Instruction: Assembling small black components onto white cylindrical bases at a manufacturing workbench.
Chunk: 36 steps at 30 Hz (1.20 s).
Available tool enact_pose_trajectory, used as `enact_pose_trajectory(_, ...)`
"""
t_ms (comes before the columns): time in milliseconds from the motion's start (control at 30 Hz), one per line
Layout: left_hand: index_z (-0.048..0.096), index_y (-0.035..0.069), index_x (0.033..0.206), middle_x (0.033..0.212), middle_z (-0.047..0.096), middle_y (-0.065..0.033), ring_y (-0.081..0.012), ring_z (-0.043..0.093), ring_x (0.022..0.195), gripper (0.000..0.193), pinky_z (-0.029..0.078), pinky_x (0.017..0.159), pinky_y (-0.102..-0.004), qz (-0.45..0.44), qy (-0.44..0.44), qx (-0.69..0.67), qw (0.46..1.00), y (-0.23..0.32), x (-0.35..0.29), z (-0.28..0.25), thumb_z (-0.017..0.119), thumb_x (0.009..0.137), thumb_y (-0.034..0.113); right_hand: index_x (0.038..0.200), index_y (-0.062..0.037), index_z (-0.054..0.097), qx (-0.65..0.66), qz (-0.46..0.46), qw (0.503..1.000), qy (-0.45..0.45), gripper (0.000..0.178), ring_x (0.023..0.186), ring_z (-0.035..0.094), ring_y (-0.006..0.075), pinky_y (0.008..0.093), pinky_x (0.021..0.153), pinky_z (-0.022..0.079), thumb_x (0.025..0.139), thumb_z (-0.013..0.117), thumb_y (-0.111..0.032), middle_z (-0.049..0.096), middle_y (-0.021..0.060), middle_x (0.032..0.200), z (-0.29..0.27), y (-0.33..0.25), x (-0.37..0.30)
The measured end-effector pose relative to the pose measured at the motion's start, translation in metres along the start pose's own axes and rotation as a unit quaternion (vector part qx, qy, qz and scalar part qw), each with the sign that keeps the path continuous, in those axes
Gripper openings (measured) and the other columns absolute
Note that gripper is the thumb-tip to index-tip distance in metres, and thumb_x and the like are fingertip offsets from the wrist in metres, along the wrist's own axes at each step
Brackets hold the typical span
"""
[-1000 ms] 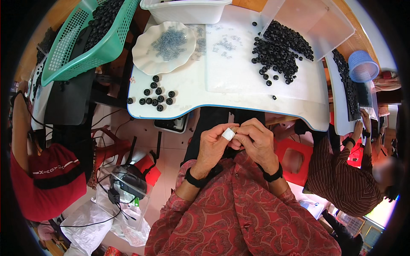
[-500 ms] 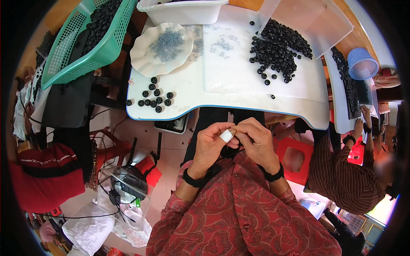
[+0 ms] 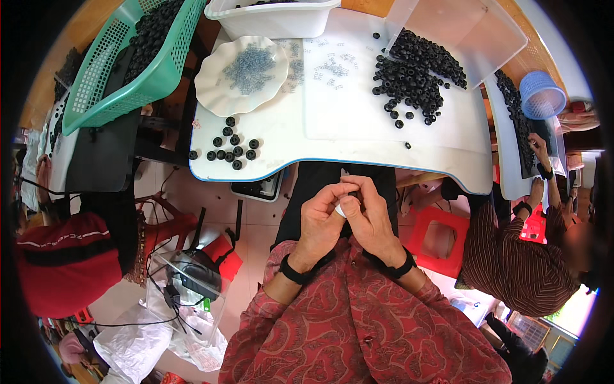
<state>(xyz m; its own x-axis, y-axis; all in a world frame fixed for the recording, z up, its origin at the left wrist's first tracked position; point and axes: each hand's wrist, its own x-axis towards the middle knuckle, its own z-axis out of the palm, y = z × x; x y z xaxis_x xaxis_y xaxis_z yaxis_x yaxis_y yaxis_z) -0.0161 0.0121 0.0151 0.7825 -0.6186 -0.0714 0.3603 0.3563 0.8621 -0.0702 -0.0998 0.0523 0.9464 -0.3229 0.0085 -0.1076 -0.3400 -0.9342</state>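
Note:
My left hand point(image 3: 322, 221) and my right hand point(image 3: 374, 224) meet over my lap, just off the table's near edge. Both are closed, fingertips pressed together. Something small and dark point(image 3: 352, 194) shows between the fingers; its kind is mostly hidden. A white piece point(image 3: 341, 209) sits at my left thumb, and I cannot tell if it is wrapped on or held. On the white table point(image 3: 358, 121) ahead lie several loose round black pieces point(image 3: 234, 139) at the left and a big heap of black pieces point(image 3: 416, 73) at the right.
A wavy-edged plate point(image 3: 211, 86) holds small clear parts, with more scattered beside it. Behind are a white tub point(image 3: 275, 22) and a tipped clear bin point(image 3: 489, 38). A green basket point(image 3: 128, 102) stands left. Co-workers sit at both sides; a red stool point(image 3: 438, 240) is at the right.
My hands have drawn together, my right thumb now beside the white piece, and a dark thing shows between my fingers. The right-hand co-worker's hand has moved up to the black pieces.

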Motion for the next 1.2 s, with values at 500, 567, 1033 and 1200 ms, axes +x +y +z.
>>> enact_pose_trajectory(500, 0.058, -0.002, 0.114, 0.098, 0.063, -0.0030, -0.0089, 0.061, 0.088, 0.018, 0.051, 0.079, -0.0231, 0.059, 0.015, 0.074, 0.995, 0.013, -0.004, 0.015, 0.052, 0.097, 0.002, 0.114, 0.0017, 0.051, 0.009, -0.053, 0.998, 0.043, 0.035, 0.079, 0.064, 0.0207, 0.0304, 0.068, 0.051, 0.092, 0.065, -0.021, 0.063, 0.0139, 0.092, 0.003, -0.004, 0.004)
enact_pose_trajectory(567, 0.058, -0.001, 0.114, 0.098, 0.063, -0.0029, -0.0088, 0.061, 0.088, 0.018, 0.051, 0.079, -0.0229, 0.067, 0.013, 0.088, 0.994, 0.013, -0.004, 0.016, 0.052, 0.097, 0.002, 0.114, 0.0018, 0.051, 0.015, -0.055, 0.997, 0.045, 0.034, 0.079, 0.064, 0.0208, 0.0303, 0.068, 0.051, 0.092, 0.065, -0.021, 0.062, 0.0143, 0.092, 0.003, -0.004, 0.004)
enact_pose_trajectory(1033, 0.058, -0.002, 0.117, 0.111, 0.060, -0.0053, -0.0096, 0.061, 0.089, 0.024, 0.050, 0.079, -0.0229, 0.093, -0.007, 0.078, 0.993, 0.013, -0.004, 0.014, 0.052, 0.099, 0.011, 0.115, 0.0051, 0.050, -0.001, -0.083, 0.996, 0.043, 0.044, 0.080, 0.066, 0.0239, 0.0314, 0.068, 0.053, 0.088, 0.069, -0.023, 0.063, 0.0180, 0.093, -0.002, -0.012, 0.006)
enact_pose_trajectory(1200, 0.060, -0.003, 0.113, 0.106, 0.062, -0.0044, -0.0090, 0.059, 0.085, 0.022, 0.050, 0.076, -0.0225, 0.131, 0.001, 0.131, 0.983, 0.019, -0.004, 0.018, 0.054, 0.097, 0.011, 0.114, 0.0042, 0.050, 0.022, -0.076, 0.996, 0.040, 0.042, 0.079, 0.066, 0.0227, 0.0310, 0.068, 0.053, 0.088, 0.068, -0.022, 0.063, 0.0168, 0.094, -0.002, -0.018, 0.003)
